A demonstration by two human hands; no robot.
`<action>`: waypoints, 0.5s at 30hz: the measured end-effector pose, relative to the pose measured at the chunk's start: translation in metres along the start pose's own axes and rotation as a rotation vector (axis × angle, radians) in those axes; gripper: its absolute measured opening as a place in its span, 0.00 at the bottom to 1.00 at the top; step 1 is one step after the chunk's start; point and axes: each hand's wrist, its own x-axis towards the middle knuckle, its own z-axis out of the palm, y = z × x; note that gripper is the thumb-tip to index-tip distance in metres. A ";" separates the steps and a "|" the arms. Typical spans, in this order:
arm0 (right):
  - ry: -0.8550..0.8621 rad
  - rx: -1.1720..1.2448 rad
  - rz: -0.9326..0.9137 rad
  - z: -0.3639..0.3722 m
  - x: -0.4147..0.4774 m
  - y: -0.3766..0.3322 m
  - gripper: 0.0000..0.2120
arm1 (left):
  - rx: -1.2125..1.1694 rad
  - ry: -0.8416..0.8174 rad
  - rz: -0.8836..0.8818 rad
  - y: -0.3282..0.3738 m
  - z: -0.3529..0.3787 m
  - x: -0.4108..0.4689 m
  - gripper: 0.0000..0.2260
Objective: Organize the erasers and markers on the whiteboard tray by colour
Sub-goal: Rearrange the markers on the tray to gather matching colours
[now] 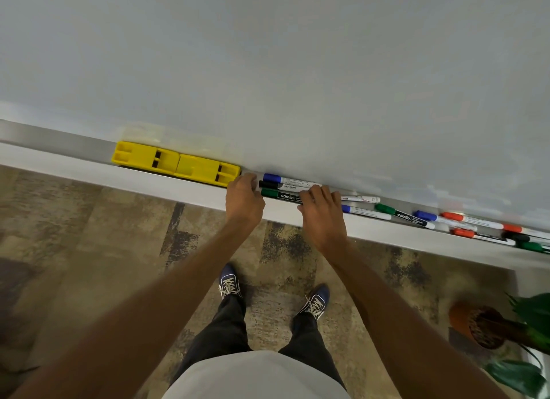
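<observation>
Two yellow erasers (pixel 175 163) lie end to end on the tray (pixel 74 168), toward its left end, touching each other. Just to their right, three markers lie side by side along the tray: a blue marker (pixel 285 180) next to the board, a black marker (pixel 279 185) in the middle, and a green marker (pixel 278 195) by the front edge. The left hand (pixel 244 197) sits at the cap ends of these three, between them and the erasers. Its fingers are curled, and I cannot tell if they pinch anything. The right hand (pixel 323 212) lies on the other ends of the same three markers, with its fingers spread flat and not closed around any one. More markers (pixel 416 217) lie mixed up farther right on the tray: blue, green, red and black caps, some crossing each other. Down on the floor (pixel 89 235), a potted plant (pixel 506 327) stands near the right end of the tray.
</observation>
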 end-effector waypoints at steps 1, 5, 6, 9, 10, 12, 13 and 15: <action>-0.007 0.001 0.003 0.000 0.002 0.000 0.08 | -0.024 0.011 0.011 -0.003 0.000 -0.002 0.12; -0.050 0.050 0.041 -0.002 0.008 0.002 0.08 | -0.124 0.064 0.000 -0.013 -0.003 -0.014 0.11; -0.059 0.066 0.054 -0.002 0.009 0.003 0.09 | -0.161 0.067 -0.031 -0.015 -0.003 -0.017 0.10; -0.081 0.126 0.083 -0.003 0.010 0.006 0.08 | -0.378 -0.016 -0.231 -0.019 -0.002 -0.023 0.06; -0.080 0.153 0.088 -0.003 0.010 0.006 0.08 | -0.481 -0.070 -0.321 -0.020 -0.001 -0.024 0.07; -0.058 0.215 0.100 -0.004 0.008 0.005 0.07 | -0.692 -0.206 -0.485 -0.020 0.001 -0.028 0.10; -0.044 0.252 0.108 -0.004 0.006 0.004 0.07 | -0.798 -0.281 -0.537 -0.019 0.002 -0.031 0.13; -0.020 0.328 0.114 -0.005 0.002 -0.001 0.06 | -0.960 -0.402 -0.569 -0.020 0.005 -0.035 0.16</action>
